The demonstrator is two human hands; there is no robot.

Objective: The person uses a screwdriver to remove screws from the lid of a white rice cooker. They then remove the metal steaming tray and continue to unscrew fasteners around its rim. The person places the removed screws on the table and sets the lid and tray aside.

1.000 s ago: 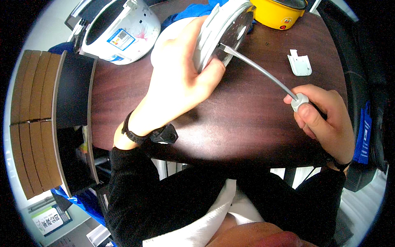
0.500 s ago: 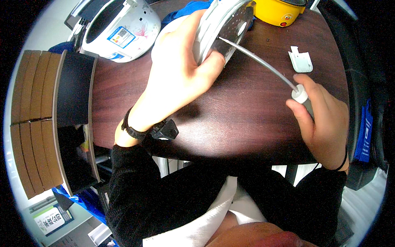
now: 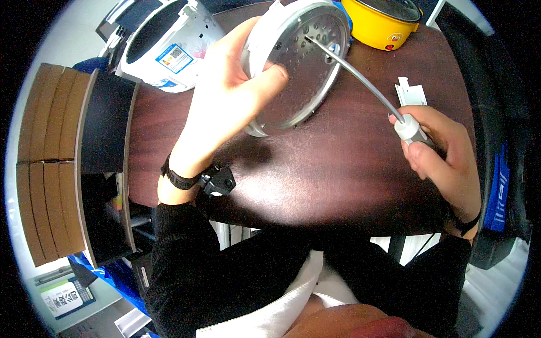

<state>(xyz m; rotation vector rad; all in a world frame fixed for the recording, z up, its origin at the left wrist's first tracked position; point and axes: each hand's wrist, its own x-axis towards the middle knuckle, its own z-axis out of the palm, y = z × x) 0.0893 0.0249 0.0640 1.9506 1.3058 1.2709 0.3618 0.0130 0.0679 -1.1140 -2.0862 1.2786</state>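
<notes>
My left hand (image 3: pixel 234 90) grips the rim of a round white rice cooker lid (image 3: pixel 260 42), thumb pressed over its inner face. That face is a dimpled metal plate (image 3: pixel 293 93) tilted toward me. In my right hand (image 3: pixel 445 141) is a screwdriver (image 3: pixel 369 84) with a long thin shaft and a white-grey handle. Its tip meets the plate at a small dark spot in the upper part; whether it sits in a screw cannot be made out. Close beyond my right hand lies a small white plastic cover (image 3: pixel 410 93), partly hidden by the fingers.
A white rice cooker body (image 3: pixel 186 67) without a lid stands at the far left. At the back right is a yellow electric pot (image 3: pixel 375 28). Stacked brown boxes (image 3: pixel 51 135) border the dark wooden table (image 3: pixel 315 174) on the left.
The lid has turned so its metal plate faces me more and has come slightly nearer. The screwdriver tip has shifted up and right on it. My right fingers have changed their hold around the handle.
</notes>
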